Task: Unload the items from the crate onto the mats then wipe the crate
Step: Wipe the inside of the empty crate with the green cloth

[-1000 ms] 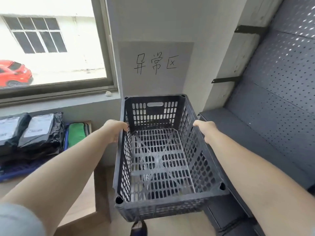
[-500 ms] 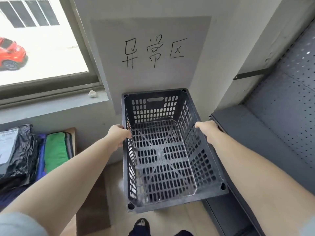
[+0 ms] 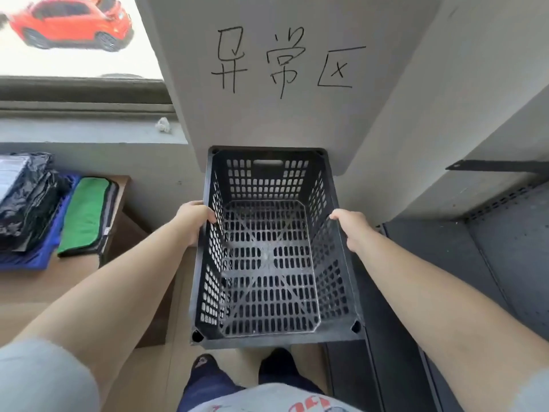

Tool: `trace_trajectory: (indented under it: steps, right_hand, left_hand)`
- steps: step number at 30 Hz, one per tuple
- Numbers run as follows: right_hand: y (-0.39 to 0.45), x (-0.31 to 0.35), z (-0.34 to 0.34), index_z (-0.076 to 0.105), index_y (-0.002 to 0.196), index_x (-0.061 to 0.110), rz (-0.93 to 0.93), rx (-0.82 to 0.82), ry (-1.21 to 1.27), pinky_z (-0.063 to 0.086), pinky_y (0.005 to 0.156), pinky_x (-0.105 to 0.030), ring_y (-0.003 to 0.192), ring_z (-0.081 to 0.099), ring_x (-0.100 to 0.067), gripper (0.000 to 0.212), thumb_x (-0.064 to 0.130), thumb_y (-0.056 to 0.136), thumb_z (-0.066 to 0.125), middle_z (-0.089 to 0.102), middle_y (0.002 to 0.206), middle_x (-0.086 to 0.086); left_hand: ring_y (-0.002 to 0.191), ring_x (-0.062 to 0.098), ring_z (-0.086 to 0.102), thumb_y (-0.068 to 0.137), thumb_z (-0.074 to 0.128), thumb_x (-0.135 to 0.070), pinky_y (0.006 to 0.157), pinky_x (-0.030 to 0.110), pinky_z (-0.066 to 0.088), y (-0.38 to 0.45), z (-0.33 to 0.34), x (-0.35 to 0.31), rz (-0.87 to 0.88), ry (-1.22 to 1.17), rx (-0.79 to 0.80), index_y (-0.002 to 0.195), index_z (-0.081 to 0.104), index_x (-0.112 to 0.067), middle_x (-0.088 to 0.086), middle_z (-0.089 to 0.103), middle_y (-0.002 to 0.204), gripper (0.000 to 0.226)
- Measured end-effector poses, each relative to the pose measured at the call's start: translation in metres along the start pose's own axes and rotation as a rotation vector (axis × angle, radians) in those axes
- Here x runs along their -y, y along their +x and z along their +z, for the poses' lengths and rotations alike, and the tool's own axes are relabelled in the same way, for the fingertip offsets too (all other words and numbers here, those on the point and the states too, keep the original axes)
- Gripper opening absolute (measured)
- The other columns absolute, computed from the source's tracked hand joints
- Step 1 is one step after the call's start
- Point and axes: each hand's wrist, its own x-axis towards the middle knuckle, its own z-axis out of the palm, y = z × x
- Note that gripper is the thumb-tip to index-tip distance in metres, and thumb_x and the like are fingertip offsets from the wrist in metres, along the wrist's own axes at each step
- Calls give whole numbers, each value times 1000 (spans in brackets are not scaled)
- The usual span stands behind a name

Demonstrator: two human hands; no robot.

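Note:
An empty black perforated crate [image 3: 269, 341] hangs in front of me, low, just under a wall sign. My left hand [image 3: 194, 218] grips its left rim, fingers curled over the edge. My right hand [image 3: 352, 228] grips the right rim the same way. To the left, black plastic-wrapped packages [image 3: 26, 200] lie on a blue mat [image 3: 38, 257], with a folded green cloth [image 3: 84, 217] beside them on a wooden table [image 3: 118, 188].
A grey wall panel with handwritten characters [image 3: 285, 63] is straight ahead. A dark perforated metal shelf unit [image 3: 475, 263] stands on the right. A window and sill [image 3: 83, 114] are at upper left. My feet [image 3: 243, 370] are below the crate.
The crate, held in both hands, has come lower and closer to the wall under the sign. My view has tilted down and moved forward; my feet now show.

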Motion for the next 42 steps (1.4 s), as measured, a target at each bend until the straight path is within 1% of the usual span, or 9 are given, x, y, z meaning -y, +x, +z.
trace_trajectory:
  steps: [7,16,19,22,26,30,33,36,42]
  right_hand:
    - [22,-3,-5,50,128,-1,54,-42,110,39,104,-45,131,45,-35,42,9,89,56,47,142,-18]
    - [36,-12,4,62,112,-6,93,-117,212,39,104,-36,108,61,-30,22,1,95,50,64,114,-7]
    - [44,-10,6,61,76,5,47,-141,213,41,61,-23,71,54,-20,26,-3,94,45,57,78,-6]
    - [47,-6,9,32,56,16,90,-205,233,16,46,-31,50,20,-19,41,-5,91,30,28,57,-4]
    - [53,-12,11,62,76,3,82,-190,189,40,57,-33,56,40,-22,28,-4,91,40,48,67,-7]
    - [55,-18,13,67,115,-1,-23,-183,54,50,92,-44,107,61,-33,30,-7,90,52,67,108,-12]
    - [60,-17,14,66,119,1,-72,-185,-15,51,82,-38,106,61,-35,31,-5,91,55,65,121,-17]
    - [69,-20,15,65,122,1,-100,-186,-53,44,75,-32,103,61,-33,33,-4,91,58,65,121,-16]
    - [78,-28,11,62,127,3,-174,-203,-116,49,95,-41,114,59,-35,35,3,92,63,63,126,-14]
  left_hand:
    - [113,47,57,72,51,19,89,63,50,26,4,7,-60,-48,-33,136,54,-20,17,56,133,75]
    - [106,36,62,75,32,25,94,51,52,-6,9,-4,-13,-3,34,122,64,-12,13,67,116,68]
    - [89,25,66,84,30,22,71,39,58,-13,7,-7,-17,30,61,117,64,-18,6,68,100,62]
    - [78,20,65,92,36,18,60,34,54,-15,6,-9,-18,61,72,113,61,-18,2,66,90,49]
    - [77,20,60,95,30,18,68,36,52,-14,7,-10,-8,143,63,129,56,-14,0,60,89,53]
    - [86,22,54,97,34,14,77,37,47,-4,7,-7,20,220,18,125,53,-19,1,55,104,47]
    - [84,27,61,92,38,5,68,34,52,10,8,0,111,460,-35,126,54,-11,13,64,115,41]
    - [111,38,57,85,45,-1,91,42,52,22,11,15,227,713,-147,136,45,-10,17,55,126,52]
    - [90,30,60,85,53,-8,77,38,54,21,7,22,332,608,-118,114,56,-15,8,60,107,30]
